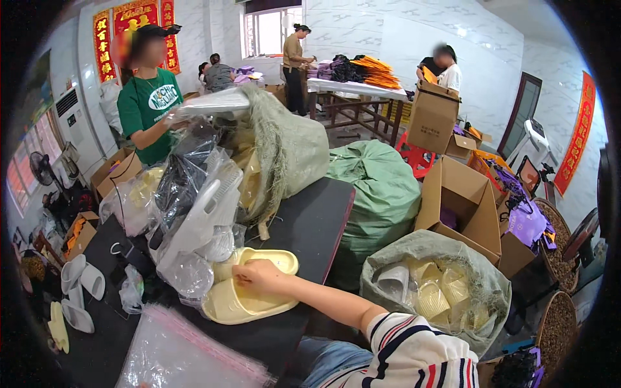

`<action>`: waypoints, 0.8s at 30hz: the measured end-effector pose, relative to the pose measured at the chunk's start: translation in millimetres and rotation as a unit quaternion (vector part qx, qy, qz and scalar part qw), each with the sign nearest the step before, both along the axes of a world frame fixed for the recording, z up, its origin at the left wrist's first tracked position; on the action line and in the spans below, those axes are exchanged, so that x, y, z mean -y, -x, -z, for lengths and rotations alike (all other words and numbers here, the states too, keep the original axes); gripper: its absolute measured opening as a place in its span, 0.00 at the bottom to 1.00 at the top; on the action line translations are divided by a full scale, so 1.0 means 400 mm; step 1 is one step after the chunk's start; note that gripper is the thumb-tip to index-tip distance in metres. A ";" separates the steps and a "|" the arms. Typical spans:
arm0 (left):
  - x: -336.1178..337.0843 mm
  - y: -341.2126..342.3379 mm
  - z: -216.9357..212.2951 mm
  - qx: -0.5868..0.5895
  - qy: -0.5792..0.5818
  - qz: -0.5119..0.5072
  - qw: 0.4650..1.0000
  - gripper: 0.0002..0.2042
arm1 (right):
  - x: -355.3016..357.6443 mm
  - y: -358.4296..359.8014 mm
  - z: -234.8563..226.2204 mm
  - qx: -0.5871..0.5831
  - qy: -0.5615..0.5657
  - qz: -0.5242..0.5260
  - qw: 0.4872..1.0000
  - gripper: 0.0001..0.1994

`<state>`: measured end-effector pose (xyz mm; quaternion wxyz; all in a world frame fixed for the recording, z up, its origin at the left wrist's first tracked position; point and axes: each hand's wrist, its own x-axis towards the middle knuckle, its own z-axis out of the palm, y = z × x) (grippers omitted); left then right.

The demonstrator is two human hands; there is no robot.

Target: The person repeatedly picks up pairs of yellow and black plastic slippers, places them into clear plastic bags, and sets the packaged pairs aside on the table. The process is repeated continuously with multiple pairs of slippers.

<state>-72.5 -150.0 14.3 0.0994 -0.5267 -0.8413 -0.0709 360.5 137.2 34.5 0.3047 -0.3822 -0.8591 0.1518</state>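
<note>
My right hand (262, 277) reaches over a pair of pale yellow slide slippers (249, 310) lying on the dark table (304, 220). Its fingers are curled closed at the strap of the slippers. My left hand is not seen. Just beyond the pair is a heap of white slide slippers (206, 210) in clear plastic bags. A stack of clear plastic bags with a pink edge (187, 349) lies at the table's near side.
A woven sack (291, 139) lies on its side on the table. To my right stand an open sack of yellow and white slippers (381, 258), a tied green sack (372, 187) and an open cardboard box (462, 194). Loose slippers (76, 301) lie left. Across the table stands a person in green (149, 103).
</note>
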 end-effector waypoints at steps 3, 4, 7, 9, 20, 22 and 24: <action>0.010 -0.010 -0.007 0.001 -0.001 -0.004 1.000 0.28 | 0.057 -0.041 -0.080 -0.075 0.062 -0.060 0.993 0.10; 0.010 -0.011 -0.008 0.011 -0.002 -0.006 1.000 0.28 | 0.071 -0.055 -0.100 -0.105 0.080 -0.090 0.987 0.10; 0.019 0.004 0.006 0.020 0.007 -0.012 1.000 0.28 | 0.093 -0.084 -0.141 -0.131 0.172 -0.153 0.964 0.11; 0.035 0.008 0.000 0.024 0.010 -0.016 1.000 0.28 | 0.112 -0.086 -0.173 -0.147 0.227 -0.185 0.945 0.10; 0.022 0.015 0.048 0.070 -0.039 -0.022 0.997 0.30 | 0.114 -0.055 -0.322 -0.624 0.402 -0.213 0.635 0.18; -0.008 -0.006 0.031 0.086 -0.037 -0.018 0.995 0.30 | 0.145 0.005 -0.369 -0.609 0.379 -0.248 0.651 0.18; 0.024 -0.008 0.014 0.087 -0.043 -0.041 0.994 0.30 | 0.154 0.125 -0.372 -0.549 0.383 -0.308 0.676 0.18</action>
